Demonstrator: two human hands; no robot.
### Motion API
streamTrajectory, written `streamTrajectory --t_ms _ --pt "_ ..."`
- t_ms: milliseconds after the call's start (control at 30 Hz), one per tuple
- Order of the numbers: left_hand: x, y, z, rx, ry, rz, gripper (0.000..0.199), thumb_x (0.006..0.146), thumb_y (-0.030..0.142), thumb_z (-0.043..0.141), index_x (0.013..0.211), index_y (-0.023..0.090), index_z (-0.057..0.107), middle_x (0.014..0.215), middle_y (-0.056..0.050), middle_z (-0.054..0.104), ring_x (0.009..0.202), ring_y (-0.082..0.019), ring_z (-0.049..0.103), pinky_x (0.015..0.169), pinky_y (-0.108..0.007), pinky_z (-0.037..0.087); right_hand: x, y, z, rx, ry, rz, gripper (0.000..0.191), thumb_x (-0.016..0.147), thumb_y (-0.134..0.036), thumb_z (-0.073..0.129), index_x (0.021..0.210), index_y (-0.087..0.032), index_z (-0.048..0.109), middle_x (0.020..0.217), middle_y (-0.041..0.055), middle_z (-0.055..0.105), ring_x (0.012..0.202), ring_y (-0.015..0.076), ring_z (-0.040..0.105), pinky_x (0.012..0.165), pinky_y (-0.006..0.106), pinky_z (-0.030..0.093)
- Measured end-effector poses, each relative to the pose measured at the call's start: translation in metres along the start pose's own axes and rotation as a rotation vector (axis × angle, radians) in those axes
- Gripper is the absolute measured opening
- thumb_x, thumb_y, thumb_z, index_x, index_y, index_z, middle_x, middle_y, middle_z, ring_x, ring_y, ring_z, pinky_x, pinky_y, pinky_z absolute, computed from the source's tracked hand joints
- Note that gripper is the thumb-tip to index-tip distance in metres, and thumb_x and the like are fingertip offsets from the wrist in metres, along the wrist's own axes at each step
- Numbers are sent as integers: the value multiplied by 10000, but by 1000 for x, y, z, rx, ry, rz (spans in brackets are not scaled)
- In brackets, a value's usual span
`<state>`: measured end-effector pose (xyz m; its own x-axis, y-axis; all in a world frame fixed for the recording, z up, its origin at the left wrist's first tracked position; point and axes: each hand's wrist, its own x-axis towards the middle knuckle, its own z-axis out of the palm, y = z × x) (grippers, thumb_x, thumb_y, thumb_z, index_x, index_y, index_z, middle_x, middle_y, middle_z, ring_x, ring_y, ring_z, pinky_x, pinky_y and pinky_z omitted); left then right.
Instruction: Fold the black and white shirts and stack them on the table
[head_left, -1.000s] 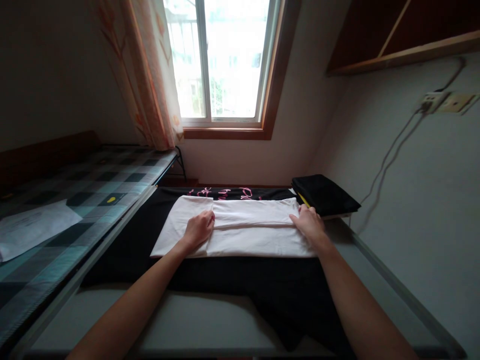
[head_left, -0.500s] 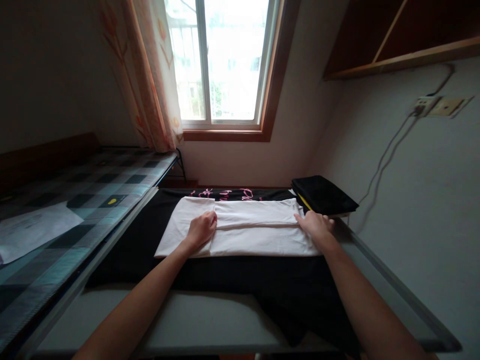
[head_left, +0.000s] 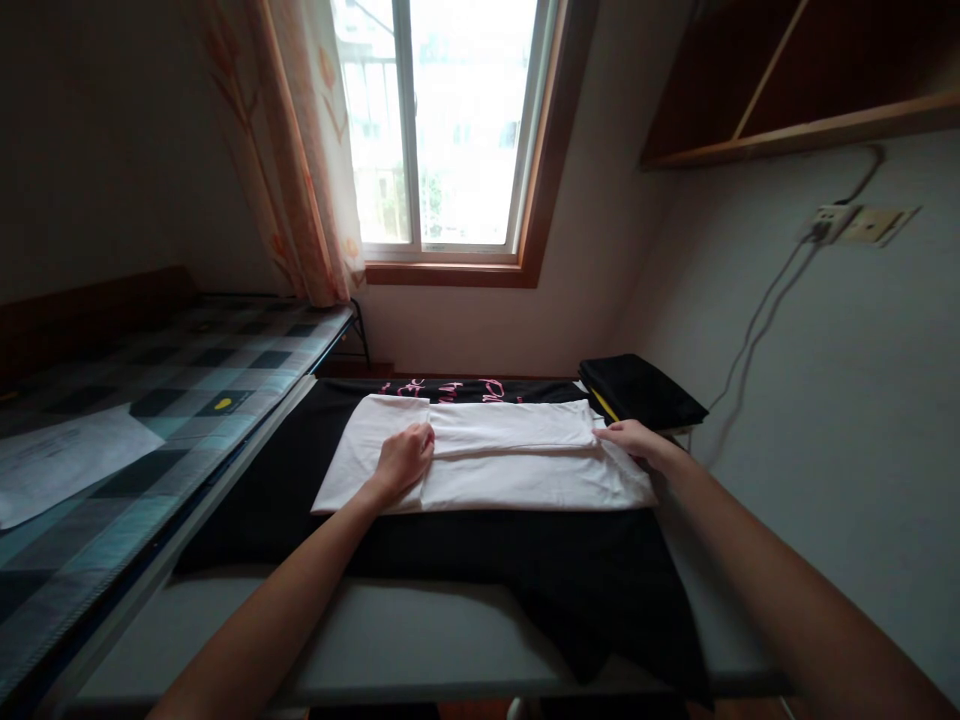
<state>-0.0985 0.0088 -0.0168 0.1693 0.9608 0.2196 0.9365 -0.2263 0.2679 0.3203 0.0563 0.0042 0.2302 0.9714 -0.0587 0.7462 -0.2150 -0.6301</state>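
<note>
Left hand (head_left: 406, 462) grips the turned-over flap of the white cloth (head_left: 517, 482), toward the tabletop's (head_left: 375, 640) far edge, lengthwise folds looking done, and right hand (head_left: 636, 440) pinches its unturned end, black garment (head_left: 465, 545) spread unfolded beneath!

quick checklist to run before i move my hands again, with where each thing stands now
1. Left hand on the white cloth: ok, it rests at the edge of the folded-over left part.
2. Right hand at the cloth's right end: ok, it touches there.
3. Right hand's grip firm: cannot tell.
4. White cloth free of wrinkles: not ok, creases show near the right end.
5. Black cloth beneath the white one: ok.
6. Paper apart from both hands: ok, it lies far left.
</note>
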Motion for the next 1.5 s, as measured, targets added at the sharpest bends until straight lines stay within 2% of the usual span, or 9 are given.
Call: streamTrajectory --t_ms 200,433,633,767,1000,1133,1233,1400,1500 --pt "0 1 0 11 11 -2 161 914 236 445 957 223 600 1023 -52 678 893 -196 633 731 -275 404 7 -11 -5 -95 -193 203 295 718 -387 752 792 -118 655 563 22 561 488 133 515 408 224 355" --pt "-1 0 0 24 20 10 152 908 235 447 949 227 593 1004 -45 678 878 -198 636 720 -280 403 -9 -21 -7 386 -483 191 470 731 -199 701 1176 -165 556 899 95 720 711 201 684 620 285 557" --pt "-1 1 -1 21 15 4 156 908 231 444 942 225 596 984 -45 678 866 -195 636 716 -279 402 -10 -27 -18 474 -467 145 654 710 -197 725 1309 -196 464 1044 111 710 775 221 700 681 325 576" --pt "-2 2 -2 23 15 -7 150 909 233 454 948 225 599 986 -43 680 865 -194 639 716 -274 403 1 -68 -20 432 -386 0 535 699 -213 738 1200 -158 558 1023 112 708 801 216 686 693 302 564" --pt "-2 2 -1 11 -9 -32 184 926 249 447 997 231 616 1026 -55 677 879 -194 640 751 -277 416 -27 -176 63 54 -356 -259 378 678 -108 696 1050 -127 630 778 30 681 672 161 652 587 217 517" --pt "-2 2 -1 10 -16 -39 189 924 252 454 1011 232 621 1035 -60 675 881 -195 639 755 -279 419 -60 -200 110 -206 -581 -235 391 766 -253 694 1120 -127 585 597 7 628 502 176 613 480 257 497" --pt "-2 2 0 5 -12 -30 190 927 257 452 1017 233 618 1029 -59 677 880 -197 640 747 -281 421 -65 -200 111 -228 -636 -262 438 845 -471 618 1114 -127 585 588 33 636 508 195 625 481 272 493" --pt "-2 -1 3 13 6 -9 177 922 256 462 1006 228 615 1018 -57 674 854 -196 639 729 -286 423 -48 -191 92 -426 -387 -335 388 899 -500 505 850 -156 678 734 98 699 712 226 683 631 280 495" --pt "-2 -2 3 26 26 9 175 922 252 461 989 219 619 992 -59 667 817 -195 634 704 -289 427 -35 -180 94 -509 -171 -397 295 895 -413 530 960 -177 696 1010 123 714 938 244 665 766 291 478"
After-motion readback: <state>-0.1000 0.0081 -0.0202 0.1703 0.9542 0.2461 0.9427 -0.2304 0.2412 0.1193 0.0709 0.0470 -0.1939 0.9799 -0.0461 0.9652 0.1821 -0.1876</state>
